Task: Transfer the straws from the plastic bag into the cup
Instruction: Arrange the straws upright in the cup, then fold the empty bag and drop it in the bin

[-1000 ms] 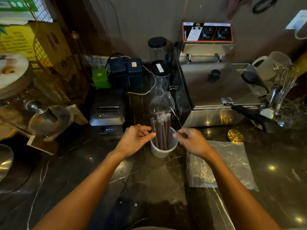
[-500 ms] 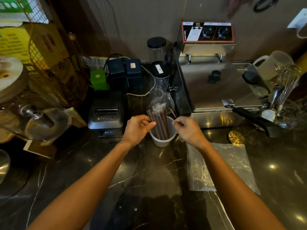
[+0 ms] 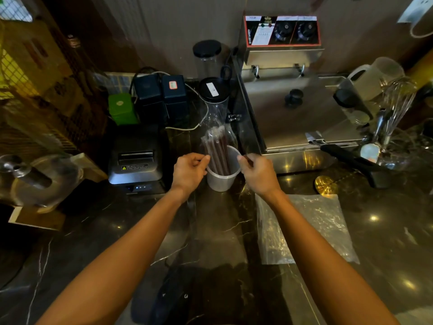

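Observation:
A white plastic cup [image 3: 220, 181] stands on the dark marble counter, holding a bunch of dark brown straws [image 3: 216, 153] in clear wrappers that lean to the left. My left hand [image 3: 187, 171] is at the cup's left rim, fingers curled, fingertips against the straws. On the opposite side, my right hand [image 3: 257, 173] pinches the right rim. The clear plastic bag [image 3: 323, 221] lies flat on the counter under and right of my right forearm; I cannot tell if anything is inside it.
A receipt printer [image 3: 136, 160] sits left of the cup and a steel fryer [image 3: 302, 118] to its right. Two black-lidded clear jars [image 3: 214, 97] stand just behind the cup. A whisk and utensils [image 3: 393, 109] crowd the right edge; a black fryer handle [image 3: 351, 160] juts out.
The cup with the straws has slid away from me toward the jars, with both hands staying on its rim. The straws lean more to the left.

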Demonstrator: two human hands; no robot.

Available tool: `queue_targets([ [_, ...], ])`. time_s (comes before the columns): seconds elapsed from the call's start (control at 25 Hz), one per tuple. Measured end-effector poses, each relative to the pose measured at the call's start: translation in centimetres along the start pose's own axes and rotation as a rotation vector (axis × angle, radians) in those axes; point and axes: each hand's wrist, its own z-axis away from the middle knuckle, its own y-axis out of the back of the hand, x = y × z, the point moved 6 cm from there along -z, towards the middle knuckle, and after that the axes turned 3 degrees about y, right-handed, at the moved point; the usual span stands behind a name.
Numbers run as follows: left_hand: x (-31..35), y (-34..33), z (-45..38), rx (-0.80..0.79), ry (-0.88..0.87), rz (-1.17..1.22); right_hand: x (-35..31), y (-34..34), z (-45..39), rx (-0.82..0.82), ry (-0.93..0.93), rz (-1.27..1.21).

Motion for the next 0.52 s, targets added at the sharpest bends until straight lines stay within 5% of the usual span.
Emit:
queue_targets([
  [0.16,-0.8,-0.2,2.2,-0.015,0.049,0.078,3.5,1.2,4.8,0.047,-0.101,0.074],
  [0.36,-4.1,-2.8,6.2,0.032,0.228,0.144,8.9,0.1,10.7,-0.067,-0.243,0.503],
  [0.52,-5.1,-7.2,9.2,-0.175,0.299,0.074,10.4,-1.0,13.6,-0.127,-0.342,0.568],
])
